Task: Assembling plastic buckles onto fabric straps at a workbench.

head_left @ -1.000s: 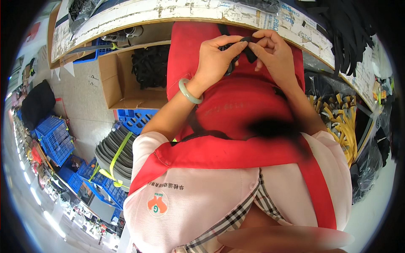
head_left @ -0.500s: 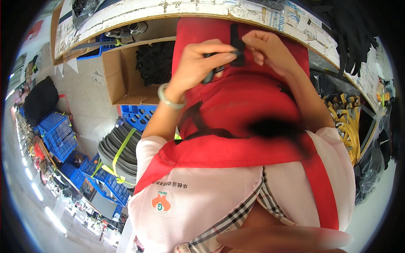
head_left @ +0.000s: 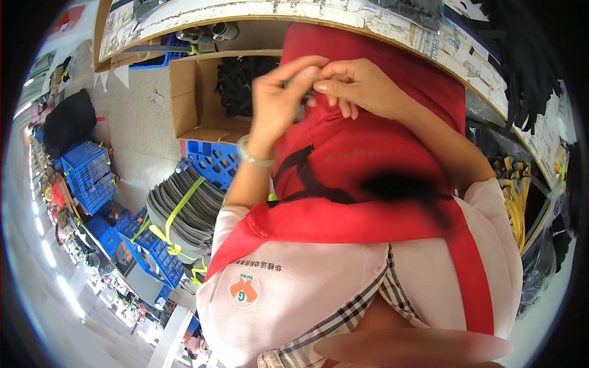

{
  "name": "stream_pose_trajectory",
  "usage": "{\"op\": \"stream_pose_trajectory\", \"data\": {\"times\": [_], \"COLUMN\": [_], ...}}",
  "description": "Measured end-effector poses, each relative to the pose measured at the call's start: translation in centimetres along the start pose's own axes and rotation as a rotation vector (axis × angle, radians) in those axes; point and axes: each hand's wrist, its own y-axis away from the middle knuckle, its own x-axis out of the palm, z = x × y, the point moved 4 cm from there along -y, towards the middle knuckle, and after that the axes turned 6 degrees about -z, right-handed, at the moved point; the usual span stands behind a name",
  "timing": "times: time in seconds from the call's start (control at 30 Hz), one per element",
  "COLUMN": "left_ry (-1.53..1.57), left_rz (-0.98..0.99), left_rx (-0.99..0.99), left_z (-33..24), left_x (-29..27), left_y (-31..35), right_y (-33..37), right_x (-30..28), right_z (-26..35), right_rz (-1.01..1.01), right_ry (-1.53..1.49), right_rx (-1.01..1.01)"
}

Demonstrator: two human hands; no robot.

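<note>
My left hand, with a bracelet at the wrist, is raised in front of the red apron, its fingers bent and slightly blurred. A sliver of something small and dark shows below those fingers, too little to name. My right hand meets it from the other side, thumb and forefinger pinched together by the left fingertips. Whatever lies between the two hands is hidden by the fingers. Just left of my left hand stands an open cardboard box with a heap of black strap pieces inside.
A worn white bench runs across the far side. Black strips hang over its right end, above yellow straps. To the left are a bound stack of grey sheets, a blue crate and more blue crates.
Both hands have come together, the right one moving left to the left hand's fingertips. The black strap piece seen between them earlier no longer shows. The view has shifted slightly.
</note>
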Motion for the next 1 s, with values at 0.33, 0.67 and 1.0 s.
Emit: {"op": "stream_pose_trajectory", "data": {"times": [0.33,0.67,1.0], "left_ry": [0.417,0.390,0.535], "left_rz": [0.239,0.179,0.268], "left_rx": [-0.442,-0.254,-0.439], "left_z": [5.2,6.0,5.2], "left_x": [3.8,5.8,6.0], "left_y": [-1.3,-1.4,-2.0], "right_y": [1.9,1.8,4.5], "right_x": [-4.3,-4.7,-6.2], "right_z": [-3.7,-5.1,-4.5], "right_rz": [-0.164,-0.171,-0.525], "right_ry": [-0.123,-0.147,-0.402], "right_rx": [0.180,0.180,0.034]}}
